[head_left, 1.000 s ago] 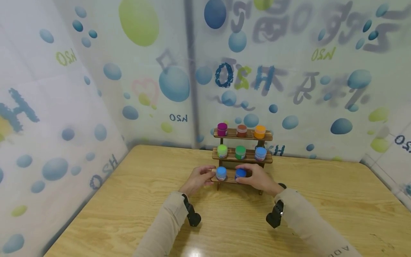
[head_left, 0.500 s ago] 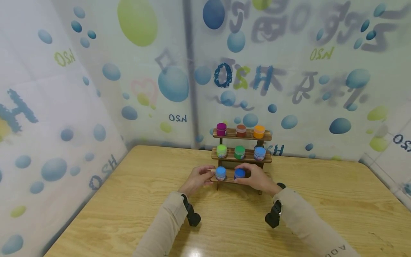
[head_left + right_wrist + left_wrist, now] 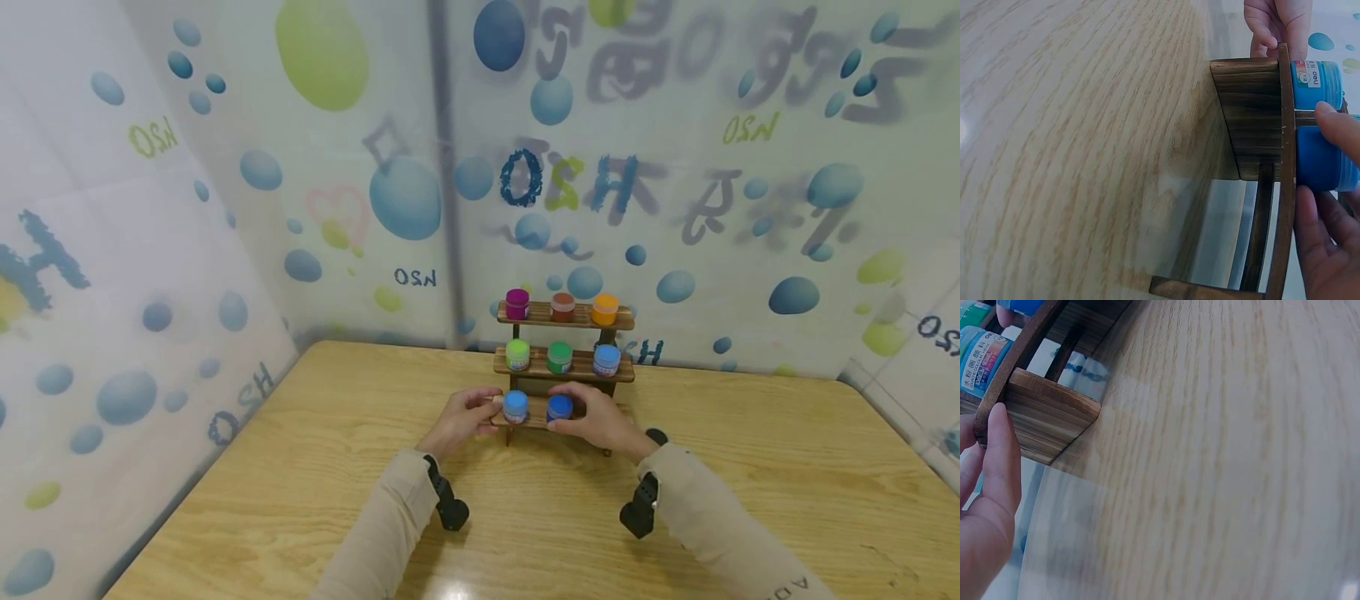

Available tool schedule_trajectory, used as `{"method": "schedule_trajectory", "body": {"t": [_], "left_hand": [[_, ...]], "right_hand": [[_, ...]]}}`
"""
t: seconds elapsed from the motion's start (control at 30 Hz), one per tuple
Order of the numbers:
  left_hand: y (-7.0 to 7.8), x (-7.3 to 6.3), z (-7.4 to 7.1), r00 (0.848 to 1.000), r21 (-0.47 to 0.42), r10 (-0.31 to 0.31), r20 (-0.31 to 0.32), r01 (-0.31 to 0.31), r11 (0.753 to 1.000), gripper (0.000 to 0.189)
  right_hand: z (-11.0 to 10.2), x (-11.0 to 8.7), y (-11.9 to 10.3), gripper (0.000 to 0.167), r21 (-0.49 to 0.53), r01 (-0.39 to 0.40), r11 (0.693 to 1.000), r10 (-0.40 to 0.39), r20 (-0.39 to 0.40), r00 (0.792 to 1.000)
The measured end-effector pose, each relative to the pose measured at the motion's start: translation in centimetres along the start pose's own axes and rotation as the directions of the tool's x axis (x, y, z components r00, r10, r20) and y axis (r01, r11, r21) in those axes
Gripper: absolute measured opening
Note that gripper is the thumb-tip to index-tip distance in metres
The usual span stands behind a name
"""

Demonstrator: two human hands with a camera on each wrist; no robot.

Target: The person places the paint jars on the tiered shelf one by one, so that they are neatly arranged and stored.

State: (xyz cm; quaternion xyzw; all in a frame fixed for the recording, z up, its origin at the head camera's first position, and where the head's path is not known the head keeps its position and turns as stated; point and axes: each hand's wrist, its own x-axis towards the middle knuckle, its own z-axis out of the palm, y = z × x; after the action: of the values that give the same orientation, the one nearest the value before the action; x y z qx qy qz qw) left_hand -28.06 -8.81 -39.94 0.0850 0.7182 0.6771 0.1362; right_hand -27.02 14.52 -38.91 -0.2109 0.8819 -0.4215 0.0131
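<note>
A three-tier wooden display rack [image 3: 538, 367] stands on the table with small paint jars on its shelves. My left hand [image 3: 461, 418] grips the left end of the lowest shelf; in the left wrist view, its fingers [image 3: 1001, 447] pinch the board's edge. Beside it sits a light blue paint jar [image 3: 515, 406] on that shelf. My right hand [image 3: 602, 418] holds a dark blue paint jar [image 3: 558, 407] between thumb and fingers at the shelf's middle. The right wrist view has this dark blue jar's base against the shelf board [image 3: 1286, 156].
The middle shelf bears a lime green jar [image 3: 517, 355], a green jar [image 3: 559, 357] and a blue jar [image 3: 606, 360]. On top are a purple jar [image 3: 517, 305], a brown jar [image 3: 562, 307] and an orange jar [image 3: 604, 309]. A patterned curtain [image 3: 337, 300] hangs behind the table [image 3: 360, 392].
</note>
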Motion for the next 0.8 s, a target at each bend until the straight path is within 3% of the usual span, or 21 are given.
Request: {"method": "schedule_trajectory", "body": {"t": [0.4,0.57,0.8], "left_hand": [[-0.2,0.1,-0.1,1.0,0.001,0.015,0.005,-0.015,1.0,0.038],[-1.2,1.0,-0.4,1.0,-0.008,0.016,0.004,-0.016,1.0,0.037],[-2.4,1.9,-0.5,1.0,-0.003,0.021,-0.01,-0.021,1.0,0.04]], "right_hand": [[-1.1,-0.6,0.2,0.049,0.063,0.056,0.996,-0.058,0.038,0.998],[-1.9,-0.9,0.4,0.047,0.093,0.102,0.99,-0.105,0.033,0.994],[-3.4,-1.8,1.2,0.045,0.051,0.109,0.993,-0.11,0.016,0.994]]}}
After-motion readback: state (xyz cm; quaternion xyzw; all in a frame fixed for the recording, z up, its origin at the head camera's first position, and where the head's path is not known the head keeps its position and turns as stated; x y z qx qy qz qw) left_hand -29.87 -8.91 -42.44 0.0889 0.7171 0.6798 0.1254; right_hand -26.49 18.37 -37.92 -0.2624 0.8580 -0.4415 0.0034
